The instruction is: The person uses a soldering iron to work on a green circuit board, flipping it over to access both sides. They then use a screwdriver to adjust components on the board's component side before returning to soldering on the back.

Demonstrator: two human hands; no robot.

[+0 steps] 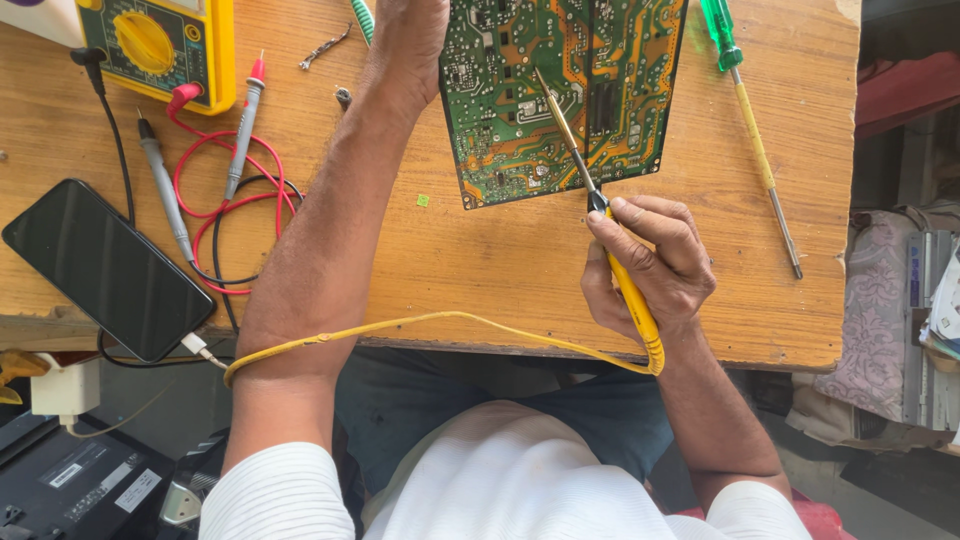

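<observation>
While soldering iron (610, 225) touches circuit board (560, 90) | screwdriver (755, 140) beside | multimeter (160, 45) left

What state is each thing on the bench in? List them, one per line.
Circuit board: solder side up, steadied by left hand.
Soldering iron: gripped in right hand, tip on the board.
Phone: screen dark, cable plugged in.
Multimeter: probes lying loose.
Screwdriver: lying unused.

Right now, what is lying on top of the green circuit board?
On the circuit board rests the metal tip of the yellow soldering iron, held by the right hand. The left hand grips its left edge. The wooden table beneath the board is covered.
</observation>
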